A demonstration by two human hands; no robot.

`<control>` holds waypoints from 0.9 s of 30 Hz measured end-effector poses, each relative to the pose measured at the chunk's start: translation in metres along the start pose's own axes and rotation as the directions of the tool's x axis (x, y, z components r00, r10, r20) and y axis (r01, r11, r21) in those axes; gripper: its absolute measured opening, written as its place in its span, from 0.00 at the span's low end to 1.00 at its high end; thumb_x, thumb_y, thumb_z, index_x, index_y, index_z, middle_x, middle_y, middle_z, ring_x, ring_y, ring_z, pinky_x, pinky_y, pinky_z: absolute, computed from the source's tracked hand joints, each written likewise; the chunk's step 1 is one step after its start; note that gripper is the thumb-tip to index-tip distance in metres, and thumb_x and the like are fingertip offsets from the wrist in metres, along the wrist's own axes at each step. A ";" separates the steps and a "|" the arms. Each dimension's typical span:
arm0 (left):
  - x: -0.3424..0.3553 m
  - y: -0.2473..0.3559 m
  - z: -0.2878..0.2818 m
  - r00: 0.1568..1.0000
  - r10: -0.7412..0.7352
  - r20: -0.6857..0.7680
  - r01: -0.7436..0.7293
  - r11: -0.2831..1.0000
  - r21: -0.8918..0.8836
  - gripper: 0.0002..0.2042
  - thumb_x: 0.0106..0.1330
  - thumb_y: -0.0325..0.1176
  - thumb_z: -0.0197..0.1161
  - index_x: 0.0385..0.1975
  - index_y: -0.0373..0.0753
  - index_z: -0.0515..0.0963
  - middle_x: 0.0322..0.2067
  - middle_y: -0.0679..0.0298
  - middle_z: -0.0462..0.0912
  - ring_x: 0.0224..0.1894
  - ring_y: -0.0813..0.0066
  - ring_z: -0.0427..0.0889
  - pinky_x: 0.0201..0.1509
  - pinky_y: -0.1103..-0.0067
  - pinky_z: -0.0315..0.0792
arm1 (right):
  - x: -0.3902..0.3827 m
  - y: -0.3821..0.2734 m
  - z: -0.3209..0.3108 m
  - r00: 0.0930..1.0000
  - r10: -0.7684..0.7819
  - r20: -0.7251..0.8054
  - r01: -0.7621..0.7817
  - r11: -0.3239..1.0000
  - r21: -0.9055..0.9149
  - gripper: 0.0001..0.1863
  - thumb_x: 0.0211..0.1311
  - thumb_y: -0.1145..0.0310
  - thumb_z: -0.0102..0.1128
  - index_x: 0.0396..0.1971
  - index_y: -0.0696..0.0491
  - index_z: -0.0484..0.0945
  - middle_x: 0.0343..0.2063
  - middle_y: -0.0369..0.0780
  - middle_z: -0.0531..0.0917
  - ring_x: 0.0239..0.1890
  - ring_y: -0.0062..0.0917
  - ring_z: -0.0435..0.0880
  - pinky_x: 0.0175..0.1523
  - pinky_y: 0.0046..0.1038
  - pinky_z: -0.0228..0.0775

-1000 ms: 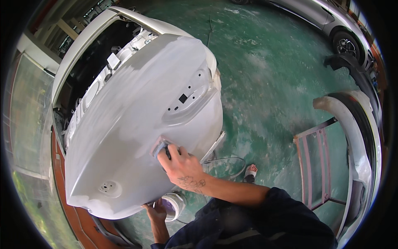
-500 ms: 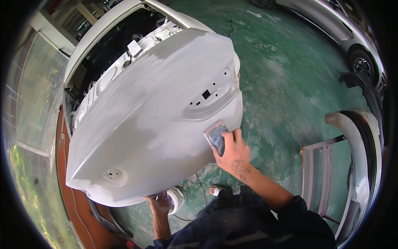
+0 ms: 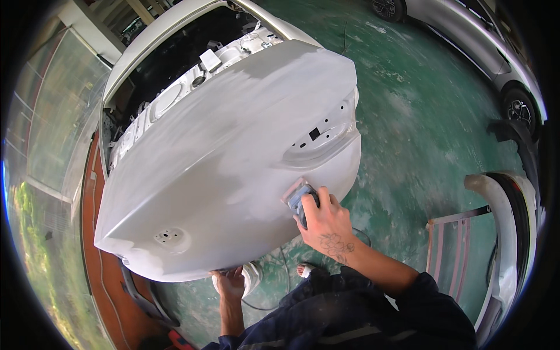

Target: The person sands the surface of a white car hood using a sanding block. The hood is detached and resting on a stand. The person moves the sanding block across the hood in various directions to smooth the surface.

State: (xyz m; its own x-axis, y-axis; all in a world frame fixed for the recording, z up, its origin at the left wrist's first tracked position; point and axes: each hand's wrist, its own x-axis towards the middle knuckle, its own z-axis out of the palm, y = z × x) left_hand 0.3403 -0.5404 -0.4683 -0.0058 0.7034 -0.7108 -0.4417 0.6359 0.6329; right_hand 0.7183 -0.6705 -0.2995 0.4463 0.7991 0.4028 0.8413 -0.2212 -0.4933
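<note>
A grey-white car trunk lid [image 3: 233, 169], with patchy sanded-looking paint and a recess with several holes [image 3: 315, 134], fills the middle. My right hand [image 3: 324, 216] is closed round a blue-grey sanding block [image 3: 296, 198] with a pinkish face. The block lies against the lid's surface, to the near left of the recess. At the lid's near edge, my left hand [image 3: 229, 283] grips the rim from below, its fingertips partly hidden. Just behind that hand a white bucket [image 3: 252, 279] shows partly under the lid.
Behind the lid stands the stripped white car body [image 3: 175, 32]. To the right, a pale bumper [image 3: 507, 245] rests by a metal stand [image 3: 458, 220]. A silver car [image 3: 466, 41] is parked at the far right. A cable [image 3: 286, 268] crosses the green floor near my foot.
The sanding block has slid left and nearer to me across the lid in my right hand. My left hand stays at the near edge. The whole view has shifted slightly.
</note>
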 end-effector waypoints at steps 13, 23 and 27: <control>-0.014 0.000 0.008 1.000 -0.010 0.012 0.010 0.999 0.038 0.44 0.66 0.81 0.47 0.61 0.45 0.73 0.43 0.64 0.85 0.43 0.58 0.86 0.36 0.72 0.72 | 0.017 -0.044 0.021 0.992 0.046 -0.120 -0.040 0.998 0.050 0.29 0.48 0.67 0.81 0.48 0.54 0.73 0.40 0.46 0.73 0.35 0.43 0.85 0.27 0.40 0.81; -0.025 -0.002 0.014 0.999 0.050 0.014 -0.051 0.994 0.092 0.48 0.65 0.83 0.46 0.66 0.42 0.69 0.50 0.61 0.83 0.48 0.60 0.83 0.40 0.74 0.72 | 0.026 -0.074 0.019 0.987 0.107 -0.118 -0.092 0.988 0.125 0.30 0.49 0.69 0.81 0.50 0.55 0.72 0.40 0.46 0.74 0.34 0.44 0.85 0.30 0.40 0.82; -0.023 -0.001 0.011 0.999 0.035 0.014 -0.037 0.994 0.107 0.48 0.66 0.83 0.45 0.67 0.42 0.68 0.51 0.61 0.83 0.49 0.60 0.83 0.40 0.73 0.71 | 0.022 -0.075 0.018 0.982 0.165 -0.087 -0.154 0.981 0.114 0.29 0.50 0.69 0.80 0.49 0.55 0.71 0.40 0.47 0.74 0.35 0.45 0.85 0.31 0.41 0.82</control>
State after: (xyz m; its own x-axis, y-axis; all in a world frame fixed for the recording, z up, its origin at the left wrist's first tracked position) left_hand 0.3504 -0.5535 -0.4492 -0.0092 0.7298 -0.6836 -0.3429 0.6399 0.6877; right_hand 0.6590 -0.6265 -0.2676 0.6037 0.7000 0.3816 0.7218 -0.2765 -0.6345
